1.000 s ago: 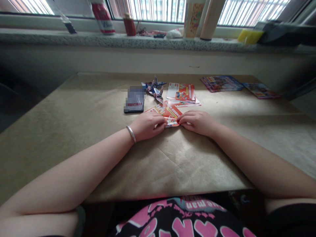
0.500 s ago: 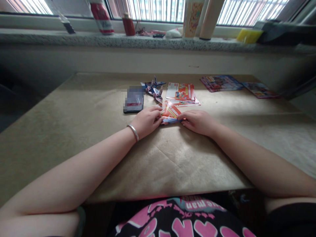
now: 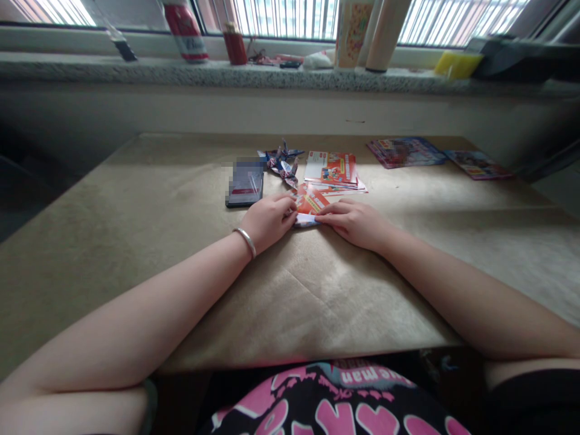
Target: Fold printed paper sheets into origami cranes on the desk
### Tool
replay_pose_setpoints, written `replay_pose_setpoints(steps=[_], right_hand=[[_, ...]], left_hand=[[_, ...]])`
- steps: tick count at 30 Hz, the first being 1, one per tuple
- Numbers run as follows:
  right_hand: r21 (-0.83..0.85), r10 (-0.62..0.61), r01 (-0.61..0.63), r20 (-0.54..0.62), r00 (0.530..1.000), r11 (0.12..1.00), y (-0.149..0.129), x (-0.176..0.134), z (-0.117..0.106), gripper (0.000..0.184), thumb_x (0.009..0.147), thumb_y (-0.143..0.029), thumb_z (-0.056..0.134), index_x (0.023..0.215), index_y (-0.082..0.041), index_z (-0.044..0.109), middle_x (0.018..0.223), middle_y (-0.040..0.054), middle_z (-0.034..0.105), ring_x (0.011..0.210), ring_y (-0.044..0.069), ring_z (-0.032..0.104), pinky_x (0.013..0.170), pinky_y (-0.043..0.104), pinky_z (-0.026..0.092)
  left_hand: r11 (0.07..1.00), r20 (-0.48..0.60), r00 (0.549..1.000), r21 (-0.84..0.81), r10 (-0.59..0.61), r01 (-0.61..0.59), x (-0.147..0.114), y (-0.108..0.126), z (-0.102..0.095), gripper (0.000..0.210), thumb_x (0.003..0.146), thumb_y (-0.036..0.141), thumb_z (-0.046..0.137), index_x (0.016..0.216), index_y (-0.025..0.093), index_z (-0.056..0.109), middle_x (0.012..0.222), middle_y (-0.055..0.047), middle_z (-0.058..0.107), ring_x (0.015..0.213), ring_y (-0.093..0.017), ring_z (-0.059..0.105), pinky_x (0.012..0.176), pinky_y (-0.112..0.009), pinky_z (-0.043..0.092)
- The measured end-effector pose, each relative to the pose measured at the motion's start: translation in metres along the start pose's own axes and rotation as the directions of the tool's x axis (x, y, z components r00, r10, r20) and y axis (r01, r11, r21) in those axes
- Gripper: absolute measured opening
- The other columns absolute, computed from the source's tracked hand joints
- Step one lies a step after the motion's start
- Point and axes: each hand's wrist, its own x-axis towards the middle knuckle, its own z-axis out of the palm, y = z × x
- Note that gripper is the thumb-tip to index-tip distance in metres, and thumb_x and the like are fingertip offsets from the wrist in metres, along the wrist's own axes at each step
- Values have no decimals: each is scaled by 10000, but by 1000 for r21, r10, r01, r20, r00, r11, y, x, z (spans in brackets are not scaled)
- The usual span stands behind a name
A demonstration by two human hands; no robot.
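Note:
A partly folded sheet of printed paper [image 3: 312, 199], orange-red with a pale and blue folded strip along its near edge, lies on the table between my hands. My left hand [image 3: 270, 221] has its fingers closed on the paper's left side, with a silver bangle at the wrist. Across from it, my right hand [image 3: 356, 222] presses its fingertips on the folded edge at the right. Just behind the paper is a stack of orange printed sheets [image 3: 333, 168]. Folded paper cranes [image 3: 284, 166] in dark blue stand to the left of that stack.
A phone [image 3: 246, 183] lies left of the cranes. Two piles of printed cards, a larger pile [image 3: 408, 151] and a smaller pile [image 3: 479, 164], rest at the back right. Along the windowsill [image 3: 272, 77] stand a red can [image 3: 185, 33], a red jar [image 3: 234, 45] and a yellow block [image 3: 457, 64].
My right hand has shifted left along the paper's near edge, its fingers now flatter on the fold. More pale paper shows at that edge. My left hand has barely moved.

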Motion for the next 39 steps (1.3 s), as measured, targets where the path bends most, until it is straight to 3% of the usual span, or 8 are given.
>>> replay_pose_setpoints(steps=[4, 7, 12, 20, 24, 30, 39], right_hand=[[-26, 7, -7, 9, 1000, 1000, 1, -1, 2, 330, 964, -204, 475, 1189, -227, 715, 1117, 72, 729, 961, 213, 629, 852, 366, 527], [-49, 10, -9, 9, 1000, 999, 2, -3, 3, 337, 970, -204, 466, 1202, -221, 709, 1107, 74, 729, 964, 217, 624, 857, 368, 520], [-54, 31, -32, -7, 999, 998, 6, -4, 4, 325, 970, -220, 466, 1169, -231, 723, 1087, 87, 722, 961, 214, 618, 878, 379, 510], [15, 67, -67, 21, 998, 998, 8, -1, 7, 323, 962, -231, 466, 1152, -239, 728, 1027, 110, 684, 928, 219, 609, 859, 392, 507], [50, 122, -122, -1, 993, 991, 6, -2, 2, 265, 921, -190, 512, 1051, -217, 741, 999, 102, 701, 929, 224, 624, 858, 378, 495], [150, 303, -303, 19, 953, 941, 16, -7, -2, 150, 830, -203, 601, 938, -193, 705, 829, 41, 696, 739, 168, 610, 681, 284, 460], [161, 360, -381, 144, 922, 911, 29, -12, -12, 69, 792, -212, 602, 815, -213, 667, 744, -1, 687, 599, 129, 560, 562, 250, 407]], left_hand=[[979, -12, 979, -6, 205, -205, -3, 2, -5, 191, 928, 226, 529, 956, 145, 700, 1177, -126, 685, 1128, -229, 633, 977, -400, 538], [949, 59, 949, 43, 309, -312, -6, 5, -8, 229, 960, 260, 509, 987, 165, 715, 1123, -89, 716, 1103, -216, 645, 1014, -401, 517], [953, 136, 956, 123, 260, -277, -9, 6, -7, 287, 991, 279, 462, 1141, 208, 695, 1147, -52, 726, 998, -197, 699, 860, -338, 577], [959, 176, 957, 127, 229, -253, -6, 6, -6, 306, 977, 237, 448, 1146, 185, 698, 1157, -72, 722, 1027, -211, 695, 907, -376, 566], [962, 174, 960, 125, 219, -242, -6, 7, -7, 310, 980, 250, 448, 1162, 204, 695, 1160, -64, 722, 1027, -206, 694, 896, -369, 570], [966, 190, 960, 116, 205, -229, -7, 7, -8, 296, 977, 241, 457, 1139, 199, 701, 1169, -49, 719, 1034, -222, 691, 886, -385, 573], [963, 178, 964, 148, 197, -224, -8, 7, -7, 300, 965, 232, 459, 1143, 207, 699, 1165, -53, 721, 1027, -192, 692, 881, -338, 576]])
